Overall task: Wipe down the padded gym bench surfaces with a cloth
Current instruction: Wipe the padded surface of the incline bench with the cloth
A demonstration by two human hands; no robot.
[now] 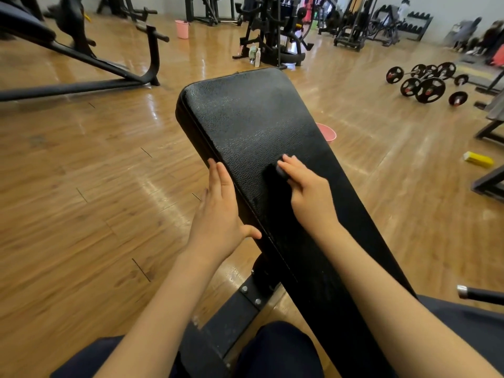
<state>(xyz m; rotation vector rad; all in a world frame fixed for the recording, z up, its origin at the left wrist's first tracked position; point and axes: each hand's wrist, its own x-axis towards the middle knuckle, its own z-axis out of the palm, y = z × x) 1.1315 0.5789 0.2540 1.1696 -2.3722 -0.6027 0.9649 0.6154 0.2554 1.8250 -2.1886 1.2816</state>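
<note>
A long black padded bench [245, 113] slopes away from me through the middle of the view. My right hand [308, 195] lies on its upper surface and presses a small dark cloth [275, 171] against the padding; most of the cloth is hidden under the fingers. My left hand [221, 214] rests flat against the pad's left edge with straight fingers, its thumb on top of the padding. It holds nothing.
The bench's black steel frame [245, 298] runs below the pad. A pink bucket [328, 132] stands behind the bench on the right, another pink bucket [182, 29] far back. Barbell plates [428, 85] and a yellow object [478, 159] lie on the wooden floor at right. Machines stand around.
</note>
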